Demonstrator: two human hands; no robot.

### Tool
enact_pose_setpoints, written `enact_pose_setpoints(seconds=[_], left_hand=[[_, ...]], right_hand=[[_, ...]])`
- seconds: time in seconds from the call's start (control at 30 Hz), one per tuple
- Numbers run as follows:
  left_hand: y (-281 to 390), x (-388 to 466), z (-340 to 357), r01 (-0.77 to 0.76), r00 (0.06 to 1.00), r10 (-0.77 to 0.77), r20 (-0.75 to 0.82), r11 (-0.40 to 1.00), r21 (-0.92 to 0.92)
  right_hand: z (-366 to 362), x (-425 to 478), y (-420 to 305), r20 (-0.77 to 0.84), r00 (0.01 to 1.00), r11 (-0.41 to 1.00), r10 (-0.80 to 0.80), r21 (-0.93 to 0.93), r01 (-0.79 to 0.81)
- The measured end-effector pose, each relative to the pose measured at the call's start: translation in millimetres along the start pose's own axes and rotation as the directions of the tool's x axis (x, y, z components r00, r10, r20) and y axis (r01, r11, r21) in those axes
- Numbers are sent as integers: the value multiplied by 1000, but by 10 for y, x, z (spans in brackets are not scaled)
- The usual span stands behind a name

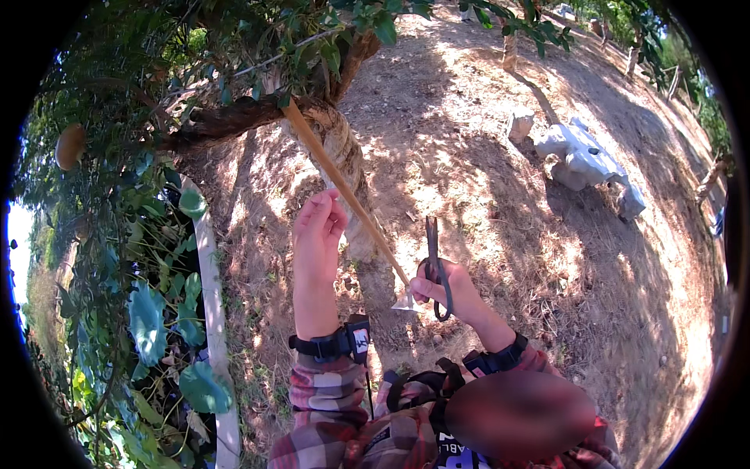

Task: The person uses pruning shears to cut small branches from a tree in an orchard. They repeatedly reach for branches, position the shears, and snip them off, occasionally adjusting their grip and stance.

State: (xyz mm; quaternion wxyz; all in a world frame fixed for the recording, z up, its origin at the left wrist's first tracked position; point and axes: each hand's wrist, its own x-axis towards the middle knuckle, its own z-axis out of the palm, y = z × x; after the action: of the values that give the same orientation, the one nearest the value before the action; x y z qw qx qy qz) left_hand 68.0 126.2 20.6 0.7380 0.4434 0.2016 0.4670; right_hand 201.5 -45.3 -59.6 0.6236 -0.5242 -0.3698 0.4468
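My right hand (450, 287) grips a pair of dark metal scissors (433, 258) by the handle loops. The scissor tips point away from me, and the blades look nearly closed. Left of it, my left hand (321, 220) is raised with thumb and fingers drawn together; no object plainly shows in them. A long wooden pole (343, 182) slants between the two hands, its upper end at a tree branch. Its far end lies near a pale flat piece (405, 303), possibly a tool blade, partly hidden behind my right hand.
A tree trunk (345, 146) with a thick dark branch (228, 124) stands ahead, leaves hanging overhead. To the left, a pale curb (211, 281) borders large-leaved plants (146, 322). A big grey rock (586, 155) rests on the dry ground at right.
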Motion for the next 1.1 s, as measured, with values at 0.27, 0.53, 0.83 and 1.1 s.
enact_pose_setpoints(seconds=[0.27,0.53,0.83,1.1], left_hand=[[165,64,7,-111,992,111,-54,994,8],[143,181,-108,-306,914,374,-159,891,337],[71,261,-52,-299,451,663,598,-519,801],[35,241,78,-403,531,772,349,-132,905]], right_hand=[[642,93,-39,387,922,981,24,-188,53],[871,-50,-188,286,945,976,160,-187,-109],[922,-100,-185,139,986,986,92,-151,-71],[877,-104,-208,136,978,975,160,-175,-135]])
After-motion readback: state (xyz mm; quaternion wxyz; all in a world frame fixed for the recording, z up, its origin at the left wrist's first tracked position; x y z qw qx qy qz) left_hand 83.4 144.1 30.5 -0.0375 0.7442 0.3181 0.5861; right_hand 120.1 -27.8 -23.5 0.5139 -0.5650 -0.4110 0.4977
